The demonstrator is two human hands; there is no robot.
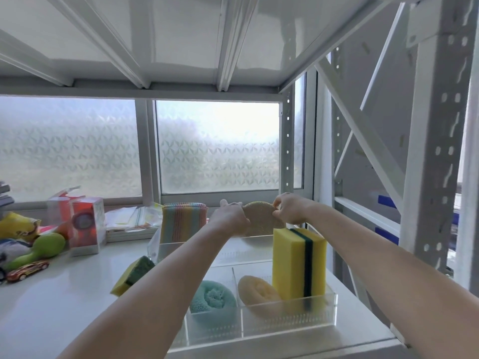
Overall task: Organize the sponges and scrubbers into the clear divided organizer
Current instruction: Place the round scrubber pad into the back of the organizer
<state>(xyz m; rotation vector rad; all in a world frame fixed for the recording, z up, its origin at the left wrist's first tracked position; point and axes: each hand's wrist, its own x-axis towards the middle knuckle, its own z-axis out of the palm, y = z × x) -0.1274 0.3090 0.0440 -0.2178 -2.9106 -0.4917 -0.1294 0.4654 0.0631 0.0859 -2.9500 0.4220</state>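
White shelf surface bare at front left; open approach there. Clear divided plastic organizer fills right side. Tall yellow sponge block with green stripe stands upright in right compartment, crowding it beside orange round scrubber. Middle section behind looks open. Rainbow-striped cloth stack blocks far left corner. White upright post bounds right.

Your work surface is a white metal shelf in a rack with perforated posts. On it, toward your right, sits the clear divided organizer. Just left of it a yellow-and-green sponge leans tilted. Farther left lie a toy car, a green plastic toy, an upright small box, and papers near the back.
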